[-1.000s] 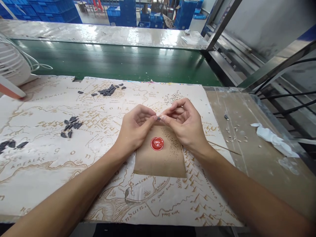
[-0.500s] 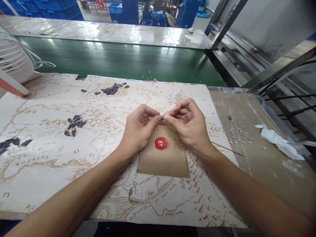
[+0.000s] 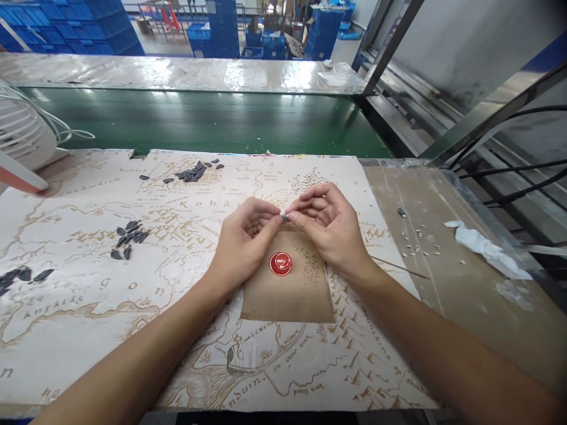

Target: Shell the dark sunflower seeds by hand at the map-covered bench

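Starting at the table (image 3: 443, 283), we note the map sheet (image 3: 88, 295), then the brown paper patch (image 3: 287, 298). Our left hand (image 3: 241, 242) and right hand (image 3: 330, 227) meet just beyond the red cap (image 3: 280, 264), fingers of both closed on one small dark piece (image 3: 283, 218), equally near each; its long axis is too small to read.

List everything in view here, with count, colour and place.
small dark piece: one, dark grey, between both hands' fingertips
red cap: one, red, on brown paper
brown paper: one, brown, on map sheet
map sheet: one, beige, covering bench
dark piece piles: three, dark grey, map sheet's left
pale bits: many, whitish, bench right
rag: one, white, right edge
thin stick: one, brown, by right wrist
fan: one, white, far left
conveyor belt: one, green, behind bench
crates: many, blue, background
left hand: one, pinching small dark piece
right hand: one, pinching small dark piece
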A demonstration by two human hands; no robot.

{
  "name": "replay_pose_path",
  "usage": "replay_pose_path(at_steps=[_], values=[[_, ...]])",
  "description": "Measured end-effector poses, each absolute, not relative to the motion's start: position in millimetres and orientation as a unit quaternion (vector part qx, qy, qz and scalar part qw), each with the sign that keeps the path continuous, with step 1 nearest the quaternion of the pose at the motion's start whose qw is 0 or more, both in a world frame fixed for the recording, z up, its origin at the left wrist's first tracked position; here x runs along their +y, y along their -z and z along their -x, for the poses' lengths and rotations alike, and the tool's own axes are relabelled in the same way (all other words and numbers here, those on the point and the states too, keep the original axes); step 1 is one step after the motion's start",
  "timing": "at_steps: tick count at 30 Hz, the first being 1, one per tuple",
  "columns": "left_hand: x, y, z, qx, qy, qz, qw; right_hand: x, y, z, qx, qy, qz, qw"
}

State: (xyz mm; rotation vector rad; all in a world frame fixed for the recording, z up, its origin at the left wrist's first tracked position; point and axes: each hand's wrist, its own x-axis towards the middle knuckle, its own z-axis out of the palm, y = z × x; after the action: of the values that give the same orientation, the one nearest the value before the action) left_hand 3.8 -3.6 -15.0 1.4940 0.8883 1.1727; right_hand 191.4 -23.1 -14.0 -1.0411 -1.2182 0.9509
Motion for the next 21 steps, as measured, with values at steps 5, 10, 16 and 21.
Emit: replay_pose_path(at_steps=[5,10,16,21], values=[[-3.1,16.0,-3.7,0.359,-0.481,-0.619,0.506,-23.4,13.9,-191.3,-0.534,-0.410,0.443,0.592],[-2.4,16.5,-1.7,0.368,-0.474,-0.625,0.499,-23.8,14.5,-190.8,-0.533,-0.425,0.432,0.590],[-3.0,16.9,-1.9,0.370,-0.481,-0.618,0.500,-22.2,17.4,-190.1,-0.520,-0.436,0.433,0.594],[-4.3,16.5,-1.6,0.393,-0.469,-0.617,0.495,-22.9,19.6,-187.3,-0.509,-0.445,0.434,0.596]])
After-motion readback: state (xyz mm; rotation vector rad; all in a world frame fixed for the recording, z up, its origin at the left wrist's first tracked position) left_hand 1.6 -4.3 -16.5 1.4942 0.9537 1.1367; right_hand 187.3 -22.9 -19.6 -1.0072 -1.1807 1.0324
